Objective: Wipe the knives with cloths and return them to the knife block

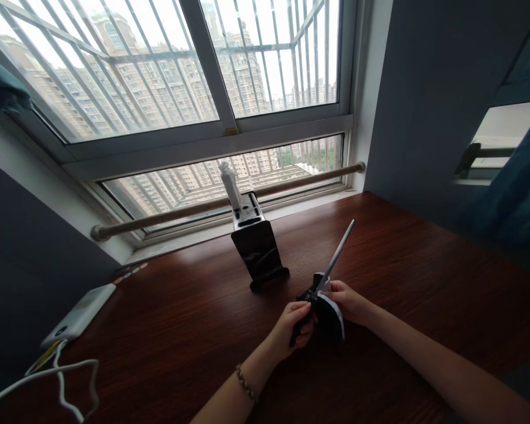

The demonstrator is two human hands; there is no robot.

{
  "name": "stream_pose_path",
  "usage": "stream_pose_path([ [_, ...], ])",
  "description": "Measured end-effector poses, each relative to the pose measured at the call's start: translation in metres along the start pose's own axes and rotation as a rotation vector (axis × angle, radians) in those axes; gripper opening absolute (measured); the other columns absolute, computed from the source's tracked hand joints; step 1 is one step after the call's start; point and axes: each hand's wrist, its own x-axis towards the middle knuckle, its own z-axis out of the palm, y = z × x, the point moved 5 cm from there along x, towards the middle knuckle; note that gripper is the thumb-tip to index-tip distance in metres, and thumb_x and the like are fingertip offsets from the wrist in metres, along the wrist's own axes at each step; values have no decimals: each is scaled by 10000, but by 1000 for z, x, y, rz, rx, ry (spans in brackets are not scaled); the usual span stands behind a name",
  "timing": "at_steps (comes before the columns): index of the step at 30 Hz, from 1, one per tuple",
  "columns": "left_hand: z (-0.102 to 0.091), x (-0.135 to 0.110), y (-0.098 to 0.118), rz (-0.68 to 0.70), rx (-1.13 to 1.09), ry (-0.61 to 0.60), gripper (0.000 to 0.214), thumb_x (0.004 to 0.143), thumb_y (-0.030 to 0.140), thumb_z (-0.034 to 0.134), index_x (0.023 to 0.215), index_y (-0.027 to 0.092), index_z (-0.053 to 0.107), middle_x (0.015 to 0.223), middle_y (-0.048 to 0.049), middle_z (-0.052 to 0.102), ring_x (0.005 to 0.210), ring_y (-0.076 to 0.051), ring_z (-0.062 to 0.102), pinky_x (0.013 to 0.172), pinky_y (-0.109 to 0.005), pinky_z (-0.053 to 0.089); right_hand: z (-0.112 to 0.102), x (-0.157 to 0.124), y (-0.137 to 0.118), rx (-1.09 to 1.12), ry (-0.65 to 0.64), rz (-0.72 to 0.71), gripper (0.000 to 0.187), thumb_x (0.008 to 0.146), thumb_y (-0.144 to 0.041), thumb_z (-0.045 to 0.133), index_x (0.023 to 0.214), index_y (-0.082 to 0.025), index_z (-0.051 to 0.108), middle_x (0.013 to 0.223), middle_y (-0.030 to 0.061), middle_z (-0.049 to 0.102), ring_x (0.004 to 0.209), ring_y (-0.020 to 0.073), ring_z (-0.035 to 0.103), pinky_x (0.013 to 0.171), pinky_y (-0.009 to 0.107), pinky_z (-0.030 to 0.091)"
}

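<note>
My left hand (291, 330) is wrapped round the black handle of a long tool with a slim grey blade or rod (339, 250), which points up and away to the right. Beside the base of the rod is a curved black piece with a white edge (333, 309); I cannot tell whether it is part of the tool or a separate thing. The fingers of my right hand (347, 300) are closed on white material along that edge, near the rod's base. Both hands are just above the brown wooden table (194, 330).
Beyond my hands stands a black holder with a sloped front (260, 250), white tissue (230, 185) rising from its top. At left lie a white power bank-like box (79, 315) and a white cable (62, 377). A barred window (159, 135) and rail (189, 211) border the table's far side.
</note>
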Motion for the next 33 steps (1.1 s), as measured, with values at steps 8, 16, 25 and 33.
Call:
stream_pose_path([
  [8,-1,-2,1,9,-68,11,259,755,352,602,711,128,480,420,95,293,281,2,201,273,-122,98,-8,4,-5,67,84,-118,242,703,-307,698,870,-140,646,787,29,642,708,117,585,694,229,431],
  [16,5,1,-8,-143,-86,-177,372,842,453,427,771,101,525,428,49,382,262,-37,270,237,-143,154,0,0,-3,7,-51,-83,226,696,-249,709,868,-112,657,793,46,642,711,115,582,678,225,425],
  [25,6,3,-10,-59,69,27,412,756,498,545,803,89,531,613,-51,578,527,-170,602,457,-261,477,-5,1,-9,-131,16,-178,266,669,-310,715,835,-111,657,771,45,648,666,139,579,638,252,426],
  [33,-4,6,3,249,377,289,395,710,499,586,671,113,512,547,15,494,425,-81,464,396,-203,366,-10,-4,-23,-558,224,-394,249,709,-350,664,828,-137,611,744,19,611,697,161,545,642,263,422],
])
